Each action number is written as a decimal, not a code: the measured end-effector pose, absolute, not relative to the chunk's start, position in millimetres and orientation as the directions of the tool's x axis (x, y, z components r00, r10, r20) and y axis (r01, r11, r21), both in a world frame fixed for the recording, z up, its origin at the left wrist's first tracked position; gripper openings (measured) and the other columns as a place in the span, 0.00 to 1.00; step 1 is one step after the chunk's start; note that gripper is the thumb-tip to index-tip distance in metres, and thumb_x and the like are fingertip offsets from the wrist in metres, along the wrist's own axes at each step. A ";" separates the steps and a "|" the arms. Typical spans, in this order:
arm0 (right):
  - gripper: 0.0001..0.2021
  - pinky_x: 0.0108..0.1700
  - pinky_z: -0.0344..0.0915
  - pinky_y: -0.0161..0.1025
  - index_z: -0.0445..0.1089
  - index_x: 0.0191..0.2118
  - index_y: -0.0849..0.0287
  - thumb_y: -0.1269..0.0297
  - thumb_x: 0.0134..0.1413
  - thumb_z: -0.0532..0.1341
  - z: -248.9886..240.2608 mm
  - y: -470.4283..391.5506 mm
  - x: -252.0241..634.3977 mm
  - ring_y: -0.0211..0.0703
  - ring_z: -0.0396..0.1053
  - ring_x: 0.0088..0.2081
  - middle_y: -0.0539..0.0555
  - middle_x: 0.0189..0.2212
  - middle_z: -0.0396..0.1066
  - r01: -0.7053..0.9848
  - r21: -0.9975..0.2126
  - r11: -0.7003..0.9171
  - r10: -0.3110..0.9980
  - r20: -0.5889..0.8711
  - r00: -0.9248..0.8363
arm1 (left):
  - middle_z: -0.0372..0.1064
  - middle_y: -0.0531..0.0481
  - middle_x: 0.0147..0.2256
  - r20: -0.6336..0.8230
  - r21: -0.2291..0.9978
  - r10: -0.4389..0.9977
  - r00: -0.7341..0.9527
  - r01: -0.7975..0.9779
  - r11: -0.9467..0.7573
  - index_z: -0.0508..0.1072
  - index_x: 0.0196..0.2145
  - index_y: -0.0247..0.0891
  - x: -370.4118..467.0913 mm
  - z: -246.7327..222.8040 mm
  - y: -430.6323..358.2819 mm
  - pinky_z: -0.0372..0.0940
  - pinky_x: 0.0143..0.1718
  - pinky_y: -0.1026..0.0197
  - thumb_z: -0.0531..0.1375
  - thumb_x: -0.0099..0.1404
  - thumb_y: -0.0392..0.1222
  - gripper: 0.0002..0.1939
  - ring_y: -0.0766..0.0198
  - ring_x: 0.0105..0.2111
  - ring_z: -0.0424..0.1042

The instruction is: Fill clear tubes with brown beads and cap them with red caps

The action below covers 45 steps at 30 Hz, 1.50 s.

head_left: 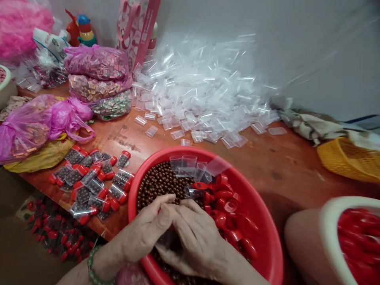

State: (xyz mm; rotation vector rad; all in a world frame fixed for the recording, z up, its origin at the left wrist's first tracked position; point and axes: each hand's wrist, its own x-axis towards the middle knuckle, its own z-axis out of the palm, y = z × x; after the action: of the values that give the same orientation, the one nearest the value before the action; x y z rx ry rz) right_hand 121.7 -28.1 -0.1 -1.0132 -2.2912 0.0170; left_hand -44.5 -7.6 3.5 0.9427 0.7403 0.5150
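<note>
My left hand point(148, 227) and my right hand point(194, 233) meet over the near side of a red basin point(267, 233), fingers curled and touching. Something dark shows in the gap between the palms, but the fingers hide what it is. Below and behind them lie many small brown balls point(158, 180) filling the basin's left side. Red plastic caps point(222, 194) are heaped on its right side. Several clear plastic tubes point(185, 162) rest on the balls at the basin's far edge.
Filled clear containers with red caps point(95, 178) lie left of the basin, more in a box below the table point(53, 225). A pile of clear tubes point(204, 91) stands at the back. Pink bags point(97, 63) sit back left; a white bucket point(305, 229) of red caps stands right.
</note>
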 end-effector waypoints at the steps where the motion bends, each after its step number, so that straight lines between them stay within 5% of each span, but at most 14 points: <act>1: 0.26 0.37 0.68 0.47 0.60 0.53 0.70 0.67 0.45 0.58 -0.8 -27.4 119.5 0.48 0.72 0.33 0.61 0.31 0.74 0.651 -0.273 0.708 0.674 0.537 -0.508 | 0.60 0.39 0.61 -0.343 0.815 0.680 0.648 -0.154 0.558 0.61 0.61 0.36 -43.8 2.1 -8.6 0.48 0.65 0.47 0.47 0.68 0.62 0.33 0.49 0.63 0.56; 4: 0.30 0.37 0.68 0.47 0.58 0.55 0.72 0.65 0.44 0.59 -4.0 -24.5 113.0 0.49 0.72 0.32 0.60 0.30 0.73 0.647 -0.295 0.704 0.680 0.541 -0.494 | 0.64 0.37 0.58 -0.389 0.718 0.691 0.609 -0.269 0.642 0.65 0.59 0.33 -40.3 0.0 -11.6 0.51 0.63 0.45 0.47 0.68 0.63 0.34 0.47 0.61 0.59; 6: 0.31 0.36 0.68 0.47 0.57 0.56 0.72 0.65 0.44 0.59 -2.1 -23.1 109.3 0.48 0.71 0.30 0.59 0.28 0.72 0.629 -0.300 0.717 0.670 0.546 -0.503 | 0.65 0.39 0.57 -0.429 0.771 0.742 0.515 -0.218 0.598 0.67 0.57 0.34 -37.8 0.2 -13.2 0.50 0.64 0.47 0.51 0.67 0.62 0.32 0.49 0.61 0.60; 9: 0.28 0.38 0.68 0.49 0.60 0.54 0.66 0.62 0.47 0.62 13.9 -19.8 110.4 0.49 0.72 0.31 0.58 0.31 0.74 0.657 -0.388 0.647 0.762 0.364 -0.536 | 0.68 0.41 0.55 -0.479 0.789 0.797 0.367 -0.219 0.575 0.70 0.54 0.35 -33.0 0.5 -12.9 0.54 0.62 0.53 0.51 0.66 0.63 0.31 0.53 0.59 0.62; 12: 0.31 0.45 0.69 0.50 0.59 0.59 0.58 0.53 0.51 0.64 33.3 -9.5 128.0 0.54 0.73 0.46 0.63 0.48 0.72 0.679 -0.510 0.528 0.801 0.036 -0.597 | 0.74 0.39 0.46 -0.549 0.629 0.720 0.424 -0.357 0.690 0.68 0.55 0.34 -28.9 0.6 -8.1 0.70 0.39 0.59 0.49 0.65 0.66 0.35 0.57 0.40 0.75; 14: 0.33 0.48 0.70 0.50 0.57 0.62 0.54 0.48 0.53 0.62 35.7 1.6 147.7 0.54 0.70 0.51 0.61 0.53 0.70 0.686 -0.552 0.474 0.818 -0.012 -0.575 | 0.73 0.38 0.44 -0.560 0.520 0.669 0.488 -0.422 0.743 0.65 0.55 0.33 -28.8 2.0 -4.1 0.67 0.24 0.63 0.48 0.64 0.67 0.37 0.62 0.28 0.74; 17: 0.25 0.43 0.71 0.54 0.70 0.47 0.56 0.41 0.54 0.58 19.2 20.5 177.9 0.57 0.72 0.45 0.61 0.44 0.73 0.813 -0.386 0.436 0.894 0.079 -0.442 | 0.70 0.35 0.48 -0.553 0.455 0.671 0.495 -0.495 0.740 0.66 0.52 0.30 -31.7 5.8 -0.3 0.66 0.21 0.66 0.50 0.64 0.65 0.35 0.65 0.27 0.73; 23: 0.11 0.35 0.69 0.45 0.72 0.41 0.60 0.61 0.60 0.56 -25.4 44.5 199.2 0.50 0.72 0.35 0.62 0.37 0.72 0.881 -0.102 0.462 0.887 0.075 -0.457 | 0.70 0.36 0.46 -0.524 0.393 0.660 0.538 -0.535 0.748 0.67 0.47 0.29 -36.2 5.7 -0.7 0.69 0.25 0.64 0.50 0.65 0.65 0.32 0.62 0.32 0.74; 31: 0.08 0.25 0.58 0.39 0.66 0.28 0.58 0.76 0.52 0.53 -37.4 52.3 182.1 0.42 0.63 0.23 0.54 0.23 0.64 0.859 -0.060 0.508 0.856 -0.077 -0.511 | 0.71 0.36 0.46 -0.427 0.485 0.704 0.568 -0.514 0.708 0.69 0.47 0.32 -64.2 7.8 -17.4 0.67 0.27 0.64 0.51 0.63 0.67 0.34 0.61 0.31 0.74; 34: 0.10 0.27 0.58 0.39 0.65 0.28 0.59 0.81 0.46 0.53 -34.5 52.8 175.5 0.42 0.63 0.23 0.55 0.24 0.65 0.841 -0.078 0.536 0.829 -0.139 -0.541 | 0.72 0.41 0.40 -0.401 0.673 0.728 0.556 -0.359 0.646 0.70 0.50 0.35 -106.0 10.8 -31.8 0.65 0.27 0.65 0.57 0.63 0.60 0.28 0.65 0.28 0.72; 37: 0.11 0.32 0.62 0.40 0.67 0.29 0.60 0.82 0.45 0.54 -31.1 50.3 165.2 0.45 0.67 0.28 0.57 0.27 0.68 0.812 -0.148 0.565 0.786 -0.205 -0.584 | 0.71 0.46 0.34 -0.555 0.750 0.673 0.488 -0.056 0.659 0.74 0.46 0.36 -162.7 8.1 -44.5 0.64 0.28 0.66 0.59 0.64 0.54 0.20 0.67 0.26 0.71; 42: 0.13 0.39 0.66 0.38 0.68 0.32 0.61 0.83 0.41 0.55 -29.5 40.7 146.9 0.44 0.70 0.35 0.58 0.33 0.70 0.751 -0.374 0.544 0.707 -0.276 -0.651 | 0.74 0.44 0.34 -0.722 0.606 0.692 0.017 0.498 0.620 0.73 0.46 0.36 -256.1 -29.0 -59.7 0.68 0.35 0.57 0.55 0.62 0.61 0.27 0.57 0.32 0.72; 45: 0.12 0.42 0.67 0.40 0.69 0.34 0.62 0.81 0.43 0.57 -27.5 35.5 142.9 0.44 0.71 0.36 0.57 0.35 0.71 0.707 -0.535 0.463 0.695 -0.276 -0.664 | 0.75 0.38 0.44 -0.578 0.376 0.778 -0.246 0.766 0.522 0.75 0.46 0.35 -291.8 -55.7 -67.8 0.66 0.47 0.48 0.58 0.57 0.62 0.29 0.41 0.48 0.71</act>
State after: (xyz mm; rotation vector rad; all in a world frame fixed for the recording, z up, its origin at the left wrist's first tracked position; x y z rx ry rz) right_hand 142.9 35.5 -27.5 -1.2947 -2.7025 1.0032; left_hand -291.8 -67.8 -55.7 1.2540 2.0239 0.0207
